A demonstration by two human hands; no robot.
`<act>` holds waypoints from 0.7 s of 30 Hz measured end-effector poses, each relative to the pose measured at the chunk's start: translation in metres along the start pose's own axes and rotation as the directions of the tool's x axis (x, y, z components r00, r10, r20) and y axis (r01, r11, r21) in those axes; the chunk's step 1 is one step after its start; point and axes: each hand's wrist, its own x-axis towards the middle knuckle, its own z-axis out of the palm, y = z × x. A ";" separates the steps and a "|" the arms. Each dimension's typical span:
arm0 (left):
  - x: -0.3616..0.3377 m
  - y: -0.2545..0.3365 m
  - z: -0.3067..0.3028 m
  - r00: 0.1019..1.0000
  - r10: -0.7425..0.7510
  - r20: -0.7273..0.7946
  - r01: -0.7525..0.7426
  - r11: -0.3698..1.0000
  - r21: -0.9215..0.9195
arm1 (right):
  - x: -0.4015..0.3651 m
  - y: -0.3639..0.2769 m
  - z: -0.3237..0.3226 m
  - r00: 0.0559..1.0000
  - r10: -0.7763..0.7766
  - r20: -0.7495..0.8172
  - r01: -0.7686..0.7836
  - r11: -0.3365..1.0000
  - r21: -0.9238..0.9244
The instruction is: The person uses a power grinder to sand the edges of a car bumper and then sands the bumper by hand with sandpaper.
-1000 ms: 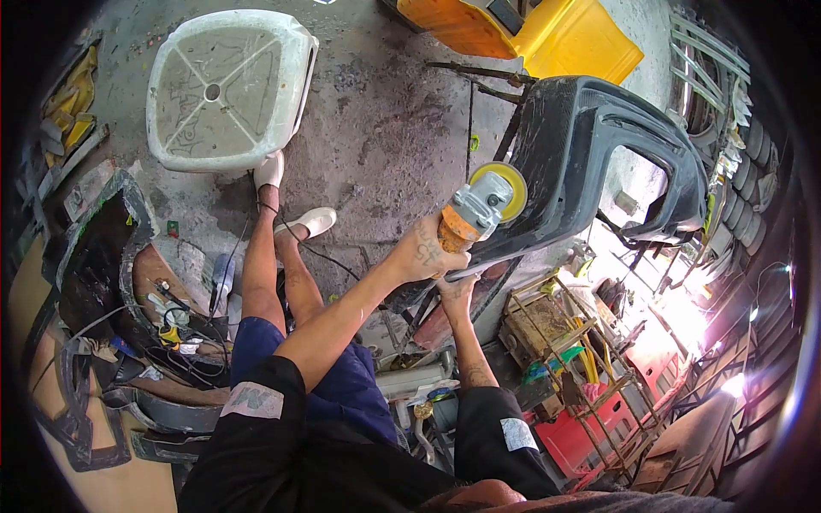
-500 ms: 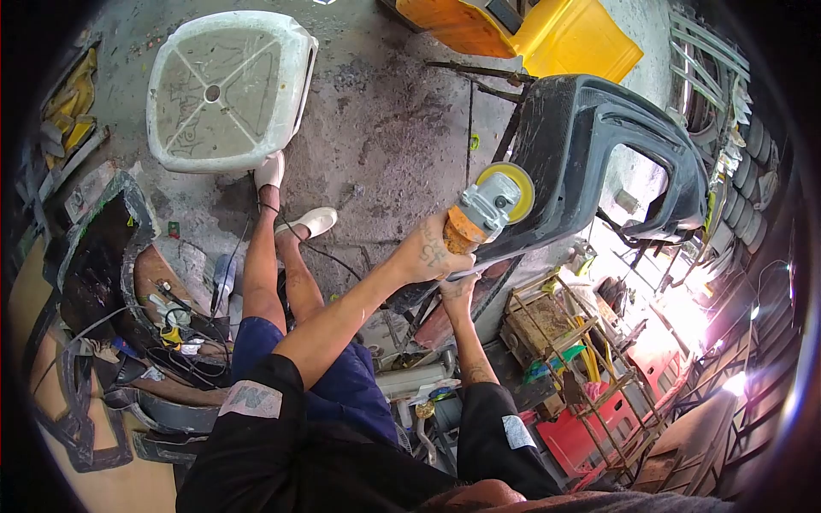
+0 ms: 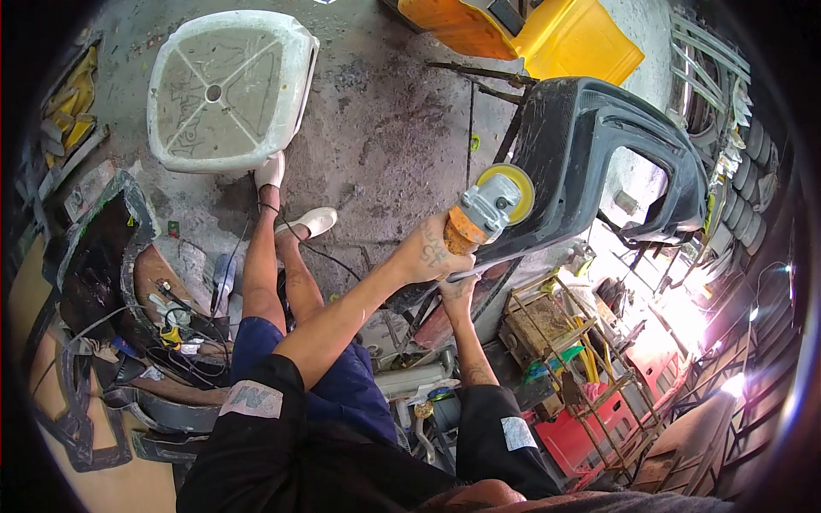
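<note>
My left hand (image 3: 428, 250) is wrapped around the orange body of an angle grinder (image 3: 487, 209), its metal head and yellow disc (image 3: 516, 190) pointing up and right. The disc overlaps the near side of a black car bumper (image 3: 552, 167), which is scuffed and has a large rectangular opening. Just below the grinder's rear end, my right hand (image 3: 457, 292) is closed at the bumper's lower edge, some of its fingers hidden. A dark cord (image 3: 329, 256) runs past my legs toward the grinder.
A white plastic stool (image 3: 214, 94) stands beside my feet. Yellow panels (image 3: 577, 43) lie beyond the bumper. On the left are black molded parts (image 3: 103, 248) and loose cables. To the right stand a rusty metal rack (image 3: 590, 376) and a red plastic piece (image 3: 577, 436).
</note>
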 end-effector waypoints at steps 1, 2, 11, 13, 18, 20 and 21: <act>0.000 -0.001 0.000 0.999 -0.034 0.020 0.034 0.999 0.015 | -0.001 0.001 0.001 1.000 -0.003 -0.015 0.003 1.000 0.028; 0.000 -0.002 0.000 0.999 -0.035 0.021 0.034 0.999 0.016 | -0.001 0.002 0.002 1.000 -0.006 -0.029 0.008 0.998 0.058; -0.001 -0.005 -0.003 0.999 -0.039 0.002 0.039 0.999 -0.005 | -0.003 -0.015 0.001 0.999 0.033 -0.027 -0.031 0.997 0.074; -0.001 -0.006 -0.004 0.998 -0.057 0.000 0.057 0.998 0.031 | -0.003 -0.014 0.002 0.999 0.032 -0.027 -0.030 0.997 0.071; 0.000 -0.008 0.002 1.000 0.002 -0.031 -0.002 1.000 -0.006 | -0.004 -0.013 0.001 0.999 0.029 -0.027 -0.027 0.998 0.060; 0.000 -0.006 0.002 1.000 -0.005 -0.020 0.004 1.000 -0.007 | -0.003 -0.013 0.001 0.999 0.027 -0.027 -0.025 0.998 0.062; 0.000 -0.005 0.002 1.000 -0.016 -0.013 0.015 1.000 -0.020 | -0.003 -0.014 0.000 0.999 0.028 -0.028 -0.026 0.998 0.062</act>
